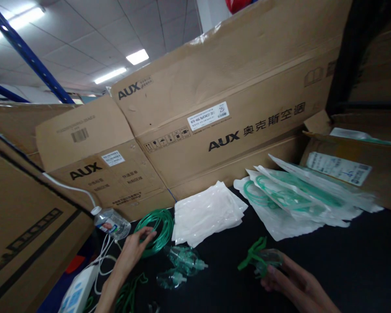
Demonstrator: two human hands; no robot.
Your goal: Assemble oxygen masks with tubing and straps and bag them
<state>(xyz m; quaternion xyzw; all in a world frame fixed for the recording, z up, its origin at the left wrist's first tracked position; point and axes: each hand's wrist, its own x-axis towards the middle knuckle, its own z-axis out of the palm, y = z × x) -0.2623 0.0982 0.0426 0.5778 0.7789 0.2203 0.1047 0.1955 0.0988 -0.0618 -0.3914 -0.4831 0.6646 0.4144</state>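
Observation:
My left hand [135,248] reaches over the edge of a coil of green tubing [164,230]. Its fingers are slightly bent and apart, and no grip on the tubing shows. In my right hand [288,276] is a clear oxygen mask [272,257] with a green strap [254,252] dangling to its left. Between the hands lie more clear green-tinted masks [185,260], one of them a smaller piece [171,279] nearer to me. Loose green straps [130,291] lie below my left forearm, partly hidden by it.
White flat bags [208,213] lie stacked at the back. Packed bags with green tubing [286,195] lean by an open carton [345,161] at right. Large cardboard [228,108] walls the black table. A plastic bottle [112,222], white cables [101,261] and a power strip [80,289] sit left.

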